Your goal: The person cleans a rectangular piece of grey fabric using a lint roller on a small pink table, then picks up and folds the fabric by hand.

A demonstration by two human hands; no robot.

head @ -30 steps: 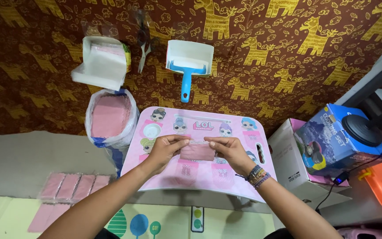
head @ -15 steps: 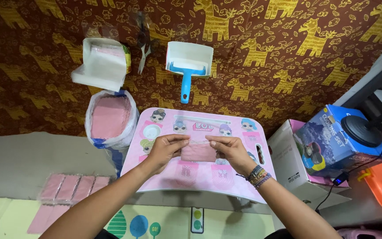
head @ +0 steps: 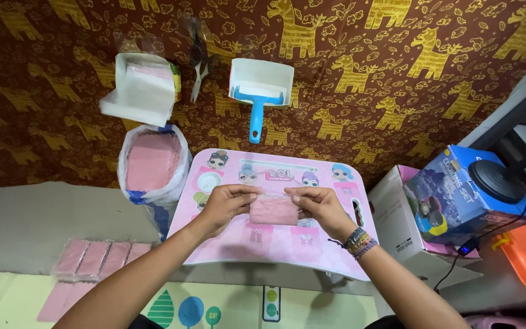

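My left hand and my right hand together hold a small clear packet of pink powder by its upper corners, just above a pink lap table printed with cartoon doll faces. The packet hangs between my fingers, its top edge pinched on both sides. Beaded bracelets circle my right wrist.
An open plastic bag of pink powder stands left of the table. Filled pink packets lie in a row on grey cardboard at lower left. A white box, a blue-handled white scoop, a white carton and a blue box stand around.
Both hands stay at the packet; the fingers have shifted slightly along its top edge. Nothing else has moved.
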